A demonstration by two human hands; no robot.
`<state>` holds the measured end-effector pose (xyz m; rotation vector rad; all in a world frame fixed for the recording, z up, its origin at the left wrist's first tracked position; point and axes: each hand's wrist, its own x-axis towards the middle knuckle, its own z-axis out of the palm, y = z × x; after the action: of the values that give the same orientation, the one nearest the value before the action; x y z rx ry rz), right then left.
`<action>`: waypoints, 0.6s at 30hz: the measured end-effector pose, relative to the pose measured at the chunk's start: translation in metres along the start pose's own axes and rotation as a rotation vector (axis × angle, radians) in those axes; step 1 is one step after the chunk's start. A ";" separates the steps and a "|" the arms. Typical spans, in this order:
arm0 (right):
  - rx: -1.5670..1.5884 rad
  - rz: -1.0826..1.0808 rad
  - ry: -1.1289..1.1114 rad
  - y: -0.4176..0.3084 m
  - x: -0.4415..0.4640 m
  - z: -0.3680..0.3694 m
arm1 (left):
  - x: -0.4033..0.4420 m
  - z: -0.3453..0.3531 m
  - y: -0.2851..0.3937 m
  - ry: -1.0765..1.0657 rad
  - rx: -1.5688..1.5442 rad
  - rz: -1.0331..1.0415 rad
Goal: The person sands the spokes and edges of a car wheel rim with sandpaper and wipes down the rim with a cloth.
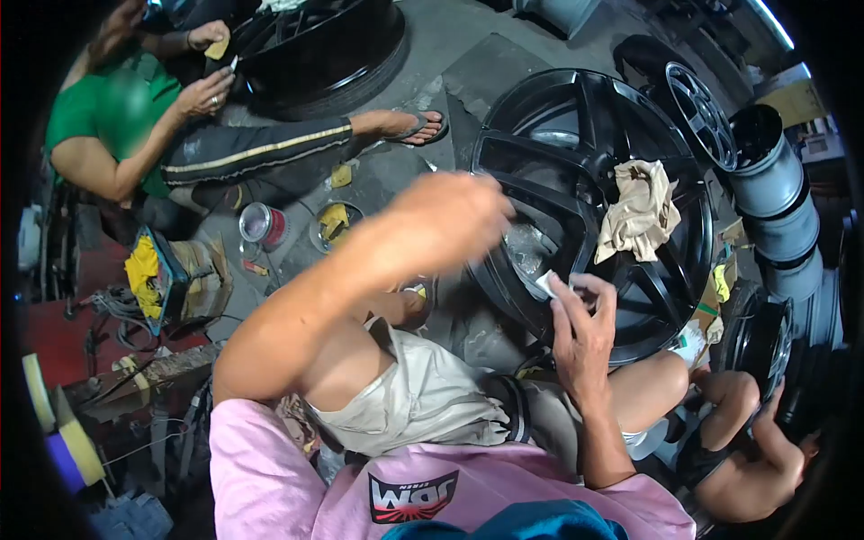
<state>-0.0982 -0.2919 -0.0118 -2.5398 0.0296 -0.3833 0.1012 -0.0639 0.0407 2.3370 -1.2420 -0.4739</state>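
Note:
A large black spoked wheel [585, 162] lies in front of me, with a crumpled beige cloth [641, 211] draped over its right-hand spokes. My left hand [585, 328] is over the wheel's near edge, pinching a small white piece [545, 284] between thumb and fingertips. Over the wheel's left rim is my right hand [463, 220], smeared by motion; its fingers and anything in them cannot be made out.
A person in green [126, 117] sits at upper left beside another black wheel [315, 54]. A red-labelled can [263, 225] and a yellow-filled tub [335, 223] stand left of my forearm. Stacked grey wheels [778, 198] and a crouching person [747, 468] are at right.

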 end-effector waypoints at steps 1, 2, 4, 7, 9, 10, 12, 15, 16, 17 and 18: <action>0.018 0.004 0.029 0.005 0.000 -0.002 | -0.005 0.007 -0.020 0.223 0.010 -0.049; 0.037 0.008 0.062 0.009 0.001 -0.003 | -0.013 0.015 -0.039 0.315 0.070 -0.034; 0.088 0.027 0.124 0.014 -0.002 -0.003 | -0.024 0.037 -0.046 0.258 0.194 -0.125; 0.219 0.082 0.113 0.016 -0.011 -0.005 | -0.033 0.066 -0.027 0.067 0.251 -0.175; 0.256 0.092 0.129 0.016 -0.016 -0.006 | -0.037 0.082 -0.014 0.013 0.315 -0.228; 0.287 0.089 0.126 0.015 -0.018 -0.007 | -0.042 0.087 -0.006 0.007 0.325 -0.222; 0.303 0.090 0.149 0.013 -0.019 -0.009 | -0.056 0.094 0.013 0.110 0.308 -0.090; 0.314 0.045 0.190 0.008 -0.018 -0.014 | -0.073 0.111 0.050 -0.041 0.321 -0.144; 0.294 0.051 0.197 0.004 -0.018 -0.018 | -0.080 0.113 0.065 -0.052 0.283 -0.139; 0.274 0.055 0.201 0.002 -0.019 -0.021 | -0.085 0.111 0.073 -0.047 0.289 -0.136; 0.275 0.048 0.207 0.001 -0.020 -0.023 | -0.090 0.108 0.080 -0.061 0.176 -0.046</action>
<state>-0.1240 -0.3028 0.0006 -2.2172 0.1082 -0.5876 -0.0548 -0.0524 0.0006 2.5201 -1.3080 -0.4707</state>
